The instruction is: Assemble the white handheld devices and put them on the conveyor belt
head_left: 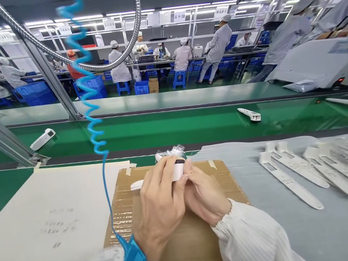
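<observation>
Cardboard point(188, 250) fills the frame's lower centre, and over it your left hand point(161, 195) and right hand point(203, 192) both grip a white gadget point(178, 172). Probably light, stiff, bit slick, so pinch its sides and go easy on the dark end point(179, 161).

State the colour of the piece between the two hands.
The piece is white with black at one end, best seen in the head view.

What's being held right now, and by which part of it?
A white piece: left grip over its middle, right grip at its dark-tipped end.
</observation>
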Demonstrator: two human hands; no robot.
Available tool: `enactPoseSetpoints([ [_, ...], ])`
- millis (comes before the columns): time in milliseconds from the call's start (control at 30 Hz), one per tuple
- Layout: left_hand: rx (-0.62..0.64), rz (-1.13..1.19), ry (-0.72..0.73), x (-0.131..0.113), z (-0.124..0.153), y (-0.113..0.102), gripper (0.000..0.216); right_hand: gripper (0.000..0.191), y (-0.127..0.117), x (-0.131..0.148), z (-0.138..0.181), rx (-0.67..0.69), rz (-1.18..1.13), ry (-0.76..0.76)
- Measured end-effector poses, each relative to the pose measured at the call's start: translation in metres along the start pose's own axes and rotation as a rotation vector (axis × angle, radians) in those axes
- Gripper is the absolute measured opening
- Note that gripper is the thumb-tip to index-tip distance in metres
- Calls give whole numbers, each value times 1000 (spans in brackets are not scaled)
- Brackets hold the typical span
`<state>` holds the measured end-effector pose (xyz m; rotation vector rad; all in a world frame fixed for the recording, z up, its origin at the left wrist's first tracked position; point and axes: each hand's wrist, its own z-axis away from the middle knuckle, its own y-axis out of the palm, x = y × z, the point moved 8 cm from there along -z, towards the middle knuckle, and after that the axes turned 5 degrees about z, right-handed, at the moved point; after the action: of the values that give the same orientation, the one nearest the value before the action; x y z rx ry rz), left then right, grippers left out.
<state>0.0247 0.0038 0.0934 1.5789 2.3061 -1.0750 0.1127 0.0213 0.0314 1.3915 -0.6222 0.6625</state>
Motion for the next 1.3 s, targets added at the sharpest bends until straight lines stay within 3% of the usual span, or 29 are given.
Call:
enactPoseSetpoints([
  [167, 73, 4, -39, 16, 0, 4, 44, 30, 4, 13, -1, 97, 43, -47],
  [267, 211, -20, -212, 43, 2, 6, 41, 37, -8, 26, -8, 65, 171, -94],
  [367, 327, 120, -489, 82, -2, -1, 35, 42, -39, 51, -14, -149, 545, -241],
  [467, 294, 118, -665, 132, -26, -20, 37, 42, -52, 68, -14, -228, 970, -322],
  [600, 200, -164, -741, 202, -70, -38, 38, 41, -45, 47, -11, -36, 1307, -131],
  [700, 180, -240, -751, 231, -87, -34, 33, 41, -38, 30, -6, 58, 1488, -83],
  [767, 198, -258, -712, 229, -89, -26, 33, 30, -38, 28, -6, 31, 1540, -105],
  [833, 246, -231, -604, 206, -87, -15, 35, 23, -39, 27, -9, 20, 1527, -127],
  [900, 334, -152, -452, 167, -80, -1, 36, 22, -39, 31, -11, 5, 1492, -184],
  [1033, 641, 14, -177, 86, -44, 27, 33, 16, -36, 38, -13, -26, 1412, -311],
  [1100, 698, -18, -212, 73, -24, 33, 29, 14, -35, 41, -13, -43, 1381, -380],
  [1200, 607, -69, -347, 75, -5, 30, 34, 8, -29, 51, -10, -84, 1459, -610],
  [1300, 536, -43, -351, 71, 3, 27, 35, 4, -20, 56, -4, -133, 1641, -811],
])
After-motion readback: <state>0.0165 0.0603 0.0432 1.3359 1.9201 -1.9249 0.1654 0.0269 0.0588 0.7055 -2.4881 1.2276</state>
